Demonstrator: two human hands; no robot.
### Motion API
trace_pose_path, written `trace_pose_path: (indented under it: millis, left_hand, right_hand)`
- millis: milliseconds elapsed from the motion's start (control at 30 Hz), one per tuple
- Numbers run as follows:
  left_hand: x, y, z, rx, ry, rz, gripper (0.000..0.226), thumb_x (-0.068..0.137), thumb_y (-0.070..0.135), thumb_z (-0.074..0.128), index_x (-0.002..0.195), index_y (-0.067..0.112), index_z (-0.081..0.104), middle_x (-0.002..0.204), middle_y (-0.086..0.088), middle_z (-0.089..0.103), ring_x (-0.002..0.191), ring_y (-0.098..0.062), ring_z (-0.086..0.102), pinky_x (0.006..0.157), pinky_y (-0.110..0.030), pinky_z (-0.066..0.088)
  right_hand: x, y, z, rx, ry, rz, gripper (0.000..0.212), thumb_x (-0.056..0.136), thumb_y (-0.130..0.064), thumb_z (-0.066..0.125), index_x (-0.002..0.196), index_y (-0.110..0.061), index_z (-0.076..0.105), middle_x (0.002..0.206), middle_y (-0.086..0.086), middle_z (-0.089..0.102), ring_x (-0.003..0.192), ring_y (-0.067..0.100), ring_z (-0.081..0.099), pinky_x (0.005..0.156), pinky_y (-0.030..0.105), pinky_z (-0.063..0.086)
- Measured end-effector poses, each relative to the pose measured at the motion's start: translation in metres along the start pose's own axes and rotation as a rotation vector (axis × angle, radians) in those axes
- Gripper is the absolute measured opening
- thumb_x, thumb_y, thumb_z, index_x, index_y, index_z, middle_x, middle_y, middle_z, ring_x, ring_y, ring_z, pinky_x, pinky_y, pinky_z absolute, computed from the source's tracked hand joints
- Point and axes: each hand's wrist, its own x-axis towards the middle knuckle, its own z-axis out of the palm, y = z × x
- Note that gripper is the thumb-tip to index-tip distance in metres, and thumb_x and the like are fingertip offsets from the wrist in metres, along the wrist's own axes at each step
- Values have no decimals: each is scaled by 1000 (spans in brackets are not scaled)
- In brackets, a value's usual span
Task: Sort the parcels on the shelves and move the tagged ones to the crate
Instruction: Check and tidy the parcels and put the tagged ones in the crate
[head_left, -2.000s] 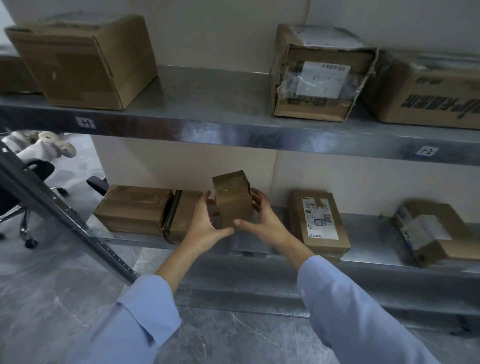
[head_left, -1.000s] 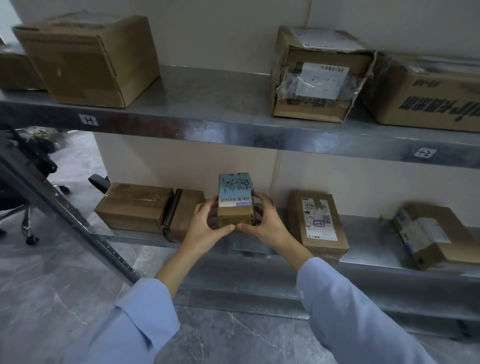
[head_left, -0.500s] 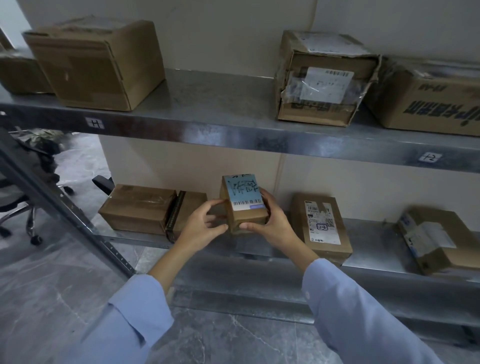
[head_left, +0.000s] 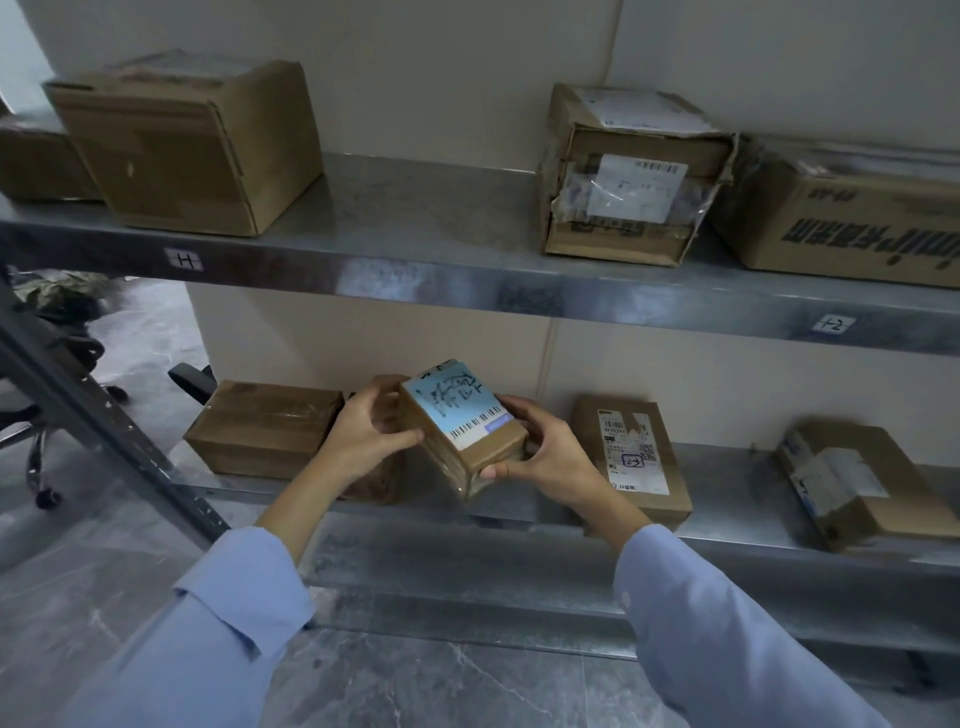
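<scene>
Small parcel (head_left: 467, 447) is off the lower shelf (head_left: 727, 475), held in the air just in front of the shelf's front edge, about mid-run. It sits between the taped brown parcel (head_left: 265, 426) on the left and the flat labelled parcel (head_left: 631, 457) on the right.

It's tilted, near corner down, with the blue label (head_left: 457, 410) turned up toward the camera. Reads as a tag check: handwriting and barcode are both exposed, no finger over them.

Left grip (head_left: 363, 436): fingers curled round the left side face, thumb on the near edge. Right grip (head_left: 545, 457): fingers behind the right side, thumb under the low near corner. Both are holding the parcel by its sides only, which leaves the label face free and allows rotation.

Judgement: the step is inspect/classify. A label is present, so it probably counts as tagged and goes to the crate. The crate is not in view, so I can't say which way.

Other stock is untouched:
- Lower shelf, right end: skewed labelled parcel (head_left: 852, 483).
- Upper shelf (head_left: 415, 218): plain big box (head_left: 187, 145) at the left, torn box (head_left: 634, 176) with a white label right of middle, printed carton (head_left: 852, 218) just beside it.

Risk: the tape wrap looks glossy, so a one-handed carry could slip.
</scene>
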Motion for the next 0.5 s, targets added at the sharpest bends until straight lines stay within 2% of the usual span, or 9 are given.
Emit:
trace_pose_path:
  millis: [100,200,267,367,433,500]
  left_hand:
    - [-3,1,0,-63,77,11,55,72,-13,77,113,15,55,114,-6,65,108,-13,64,89,-27,54]
    - [-7,1,-2,-41,107,47,51,72,-9,79,106,18,54,114,1,65,103,-3,65,83,-19,54]
    - [-9,2,-5,-30,110,62,49,72,-9,78,102,20,53,116,3,65,103,0,65,83,-19,54]
    - [-10,0,-9,-28,103,61,44,74,-10,76,97,15,49,114,4,67,106,-3,64,82,-21,53]
    - [-13,-1,-12,-1,113,54,44,75,-7,77,100,17,50,112,7,68,111,-5,62,84,-21,51]
    - [-17,0,-13,42,104,59,53,75,-5,78,113,24,54,118,11,65,114,0,58,91,-21,48]
  right_hand:
    - [0,-1,-3,-91,83,-26,82,58,-15,93,131,-13,56,122,-3,65,115,10,60,97,25,50]
    - [-2,1,-3,-143,171,-40,76,56,-20,94,124,-14,61,114,-6,68,110,8,62,91,17,50]
    - [-3,1,-3,-141,203,-40,72,56,-21,94,121,-16,62,111,-8,68,108,6,63,90,15,49]
    - [-5,1,-3,-133,207,-51,70,58,-19,92,122,-18,62,114,-11,65,107,0,61,87,11,48]
    - [-6,0,-3,-132,206,-74,70,60,-17,91,123,-21,61,118,-12,58,107,-3,58,85,10,48]
    - [-7,0,-4,-139,195,-92,71,61,-16,90,124,-24,59,119,-8,53,107,2,58,86,16,52]
